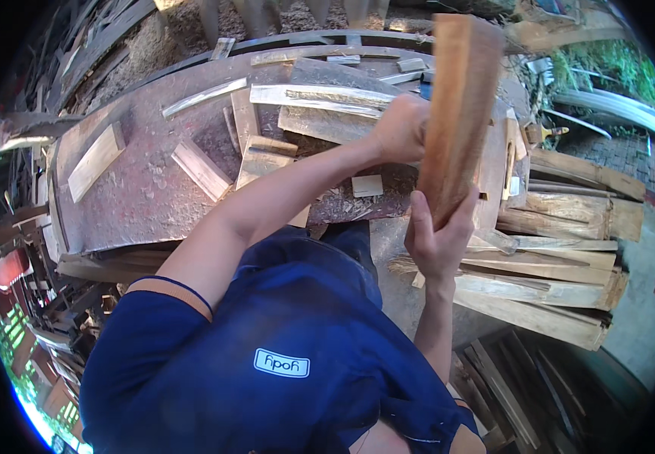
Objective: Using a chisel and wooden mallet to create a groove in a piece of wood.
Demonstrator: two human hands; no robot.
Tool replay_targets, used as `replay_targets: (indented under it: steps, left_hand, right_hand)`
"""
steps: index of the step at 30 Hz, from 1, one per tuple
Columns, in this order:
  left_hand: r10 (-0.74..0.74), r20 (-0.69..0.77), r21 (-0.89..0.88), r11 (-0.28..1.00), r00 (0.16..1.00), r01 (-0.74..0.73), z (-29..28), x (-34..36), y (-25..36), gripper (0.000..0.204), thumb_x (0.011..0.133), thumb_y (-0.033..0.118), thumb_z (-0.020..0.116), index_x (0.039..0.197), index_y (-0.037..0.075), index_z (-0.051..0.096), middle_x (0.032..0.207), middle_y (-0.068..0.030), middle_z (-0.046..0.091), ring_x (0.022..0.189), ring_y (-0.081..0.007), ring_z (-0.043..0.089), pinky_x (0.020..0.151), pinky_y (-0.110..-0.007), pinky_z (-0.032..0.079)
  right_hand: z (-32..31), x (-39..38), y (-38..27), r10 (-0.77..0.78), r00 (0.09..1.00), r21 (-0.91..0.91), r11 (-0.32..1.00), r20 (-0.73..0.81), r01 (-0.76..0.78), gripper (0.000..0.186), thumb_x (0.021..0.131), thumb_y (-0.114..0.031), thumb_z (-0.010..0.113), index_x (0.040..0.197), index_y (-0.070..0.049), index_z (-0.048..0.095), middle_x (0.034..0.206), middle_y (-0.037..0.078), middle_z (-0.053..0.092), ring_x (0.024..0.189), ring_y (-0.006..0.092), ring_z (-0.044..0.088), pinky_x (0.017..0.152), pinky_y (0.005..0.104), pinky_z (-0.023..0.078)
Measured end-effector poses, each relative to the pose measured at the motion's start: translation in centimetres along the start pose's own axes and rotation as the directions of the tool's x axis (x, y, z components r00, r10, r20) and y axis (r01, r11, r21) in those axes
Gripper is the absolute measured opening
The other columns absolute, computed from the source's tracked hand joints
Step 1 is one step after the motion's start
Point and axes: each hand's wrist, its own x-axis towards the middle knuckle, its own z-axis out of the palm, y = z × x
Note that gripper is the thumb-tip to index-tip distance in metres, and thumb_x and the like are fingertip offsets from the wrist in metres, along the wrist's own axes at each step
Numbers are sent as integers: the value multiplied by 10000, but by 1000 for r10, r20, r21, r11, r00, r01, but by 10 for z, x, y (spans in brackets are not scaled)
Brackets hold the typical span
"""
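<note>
A long reddish-brown board (460, 91) is held upright-slanted over the right part of the bench, its far end high in the view. My left hand (401, 125) is closed at the board's left side, upper middle, its fingertips mostly hidden behind the wood. My right hand (438, 234) grips the near lower end, thumb on the left side and fingers around the right. Beyond it on the worn bench (138, 197) lie pale strips (320, 96), a small square offcut (367, 185) and several short wooden blocks (202, 169).
Stacked rough planks (547, 295) stand to the right, beside a concrete floor (641, 318). More dark timber (494, 386) lies at the lower right. Wood scraps and shavings (153, 53) fill the area behind the bench, with clutter along the left and plants at the upper right.
</note>
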Motion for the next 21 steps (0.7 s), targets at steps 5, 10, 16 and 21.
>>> replay_targets:
  steps: [5, 10, 16, 21]
  left_hand:
    - [-197, -42, -214, 959, 979, 184, -37, 10, -7, 153, 722, 164, 726, 791, 61, 637, 635, -90, 612, 580, -225, 613, 548, -332, 473]
    - [-545, -31, -548, 711, 838, 442, -58, 24, -12, 170, 849, 83, 631, 726, 47, 520, 529, 6, 473, 430, -67, 425, 426, -236, 348]
    - [-526, -106, -597, 712, 844, 369, -60, 30, -8, 157, 848, 76, 634, 734, 49, 530, 532, 0, 485, 436, -69, 450, 439, -227, 378]
    - [-492, 12, -416, 789, 870, 452, -41, 26, -6, 206, 814, 191, 695, 711, 42, 595, 604, 11, 573, 539, -71, 524, 526, -248, 446]
  right_hand:
    - [2, -12, -1, -1, 999, 126, 992, 53, -6, 624, 816, -291, 714, 1204, 90, 407, 896, 250, 624, 808, 337, 648, 727, 399, 500]
    - [4, -14, -6, 100, 994, 283, 953, 50, -110, 582, 836, -287, 674, 1205, 80, 413, 894, 223, 634, 789, 283, 640, 739, 378, 499]
    - [-4, -19, 1, 124, 992, 302, 946, 10, -122, 587, 850, -306, 667, 1218, 73, 413, 922, 198, 638, 824, 253, 636, 753, 356, 498]
    - [-3, -21, 5, 137, 990, 303, 945, -12, -127, 619, 854, -309, 673, 1258, 71, 399, 952, 186, 633, 838, 254, 624, 771, 354, 492]
